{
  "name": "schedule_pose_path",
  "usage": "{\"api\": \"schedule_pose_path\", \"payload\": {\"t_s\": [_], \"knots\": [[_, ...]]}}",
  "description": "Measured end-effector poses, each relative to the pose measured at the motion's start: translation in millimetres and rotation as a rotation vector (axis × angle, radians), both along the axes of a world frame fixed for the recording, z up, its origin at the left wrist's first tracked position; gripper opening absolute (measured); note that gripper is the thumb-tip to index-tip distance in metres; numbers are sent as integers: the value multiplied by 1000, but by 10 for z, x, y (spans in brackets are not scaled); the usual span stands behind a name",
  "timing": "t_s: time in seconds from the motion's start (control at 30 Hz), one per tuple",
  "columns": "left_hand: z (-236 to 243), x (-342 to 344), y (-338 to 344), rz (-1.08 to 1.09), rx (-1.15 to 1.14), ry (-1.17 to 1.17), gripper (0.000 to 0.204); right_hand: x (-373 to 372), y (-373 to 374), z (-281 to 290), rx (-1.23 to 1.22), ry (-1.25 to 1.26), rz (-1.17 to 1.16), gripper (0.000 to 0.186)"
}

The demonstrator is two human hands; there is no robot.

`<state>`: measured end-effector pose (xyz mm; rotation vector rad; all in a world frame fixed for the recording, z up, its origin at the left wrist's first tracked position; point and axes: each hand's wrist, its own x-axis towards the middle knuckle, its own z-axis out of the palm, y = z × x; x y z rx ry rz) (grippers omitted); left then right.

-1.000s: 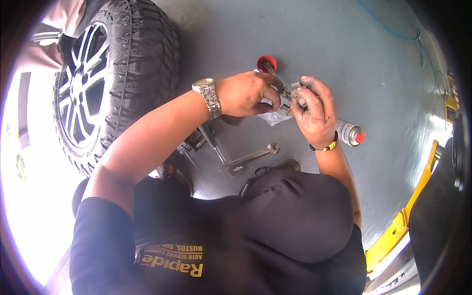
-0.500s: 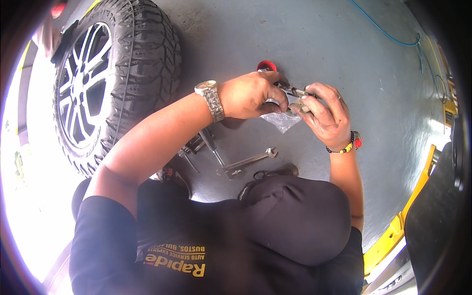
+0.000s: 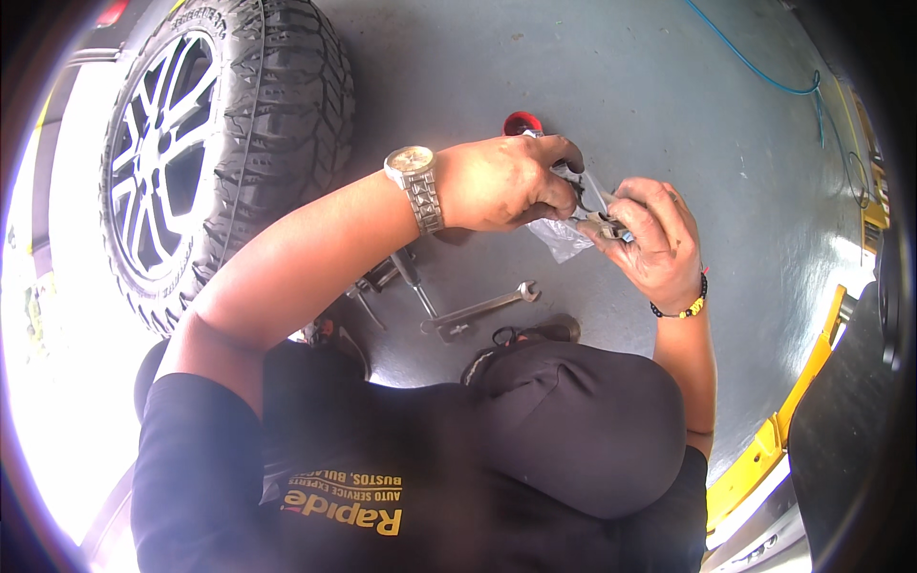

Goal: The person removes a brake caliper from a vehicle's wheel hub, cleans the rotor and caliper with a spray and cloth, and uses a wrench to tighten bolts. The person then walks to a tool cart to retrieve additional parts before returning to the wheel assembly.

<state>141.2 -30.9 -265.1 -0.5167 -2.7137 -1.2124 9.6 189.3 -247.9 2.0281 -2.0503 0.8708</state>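
Observation:
My left hand [image 3: 506, 181], with a metal watch on the wrist, and my right hand [image 3: 650, 239], with a beaded bracelet, meet above the grey floor. Between their fingertips they pinch a small dark metal part [image 3: 594, 205]. A crumpled clear plastic bag [image 3: 559, 239] hangs just under the part, against my right fingers. A red cap [image 3: 522, 122] shows behind my left knuckles; what it sits on is hidden.
A large knobby tyre on a dark alloy wheel [image 3: 220, 143] stands at the left. A spanner [image 3: 482, 307] and other hand tools [image 3: 401, 272] lie on the floor below my hands. A blue hose [image 3: 755, 67] runs at the top right, a yellow metal bar [image 3: 793, 411] at the right.
My hands have stayed together on the small part and drifted slightly. A silver can with a red tip seen beside my right hand a second ago is now out of sight.

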Motion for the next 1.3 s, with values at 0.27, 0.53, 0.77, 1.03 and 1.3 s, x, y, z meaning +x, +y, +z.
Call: {"api": "schedule_pose_path", "payload": {"t_s": [0.27, 0.53, 0.77, 1.03, 1.3], "knots": [[68, -11, 119, 1, 109, 70, 14, 21, -131, 176, 79, -118, 9, 49], [11, 18, -27, 25, 87, 120, 13, 109, -82, -81, -46, -260, -105, 45], [-385, 559, -100, 263, 21, -31, 43, 549, 43, -805, 125, -666, 20, 20], [-1509, 1952, 348, -385, -660, -251, 28, 507, 324, -1138, 229, -654, -58, 20], [-1500, 1939, 924, -170, -320, -698, 27, 586, 400, -1257, 299, -817, -34, 19]]}}
